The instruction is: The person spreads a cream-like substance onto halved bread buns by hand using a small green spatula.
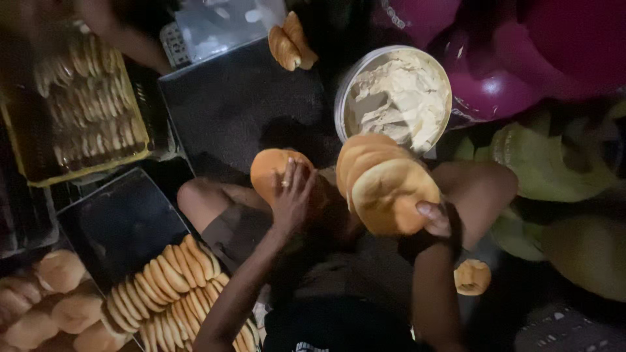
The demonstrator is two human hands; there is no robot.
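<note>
Left hand: the left hand (292,195) is lying with fingers spread, palm down, over a single round bun (274,171), gripping its near edge.
Right hand: the right hand (435,220) is closing around a stack of flat bun halves (385,179), thumb pressing on the front piece, the other fingers hidden behind.
Stack: the stack is tilting on edge, held up in front of the knees, just right of the single bun and near a tub.
Tub: a round white tub of pale cream (396,98) is sitting far, just beyond the stack.
Near left tray: a dark tray (117,221) is holding rows of sliced buns (176,287) standing on edge.
Whole buns: round whole buns (59,300) are bunching at the near left corner.
Far left: a yellow crate (81,171) is carrying blurred rows of bread.
Far middle: another dark tray (241,104) is lying flat, with two buns (291,42) at its far edge.
Near right: a small bun (472,277) is resting beside the right forearm.
</note>
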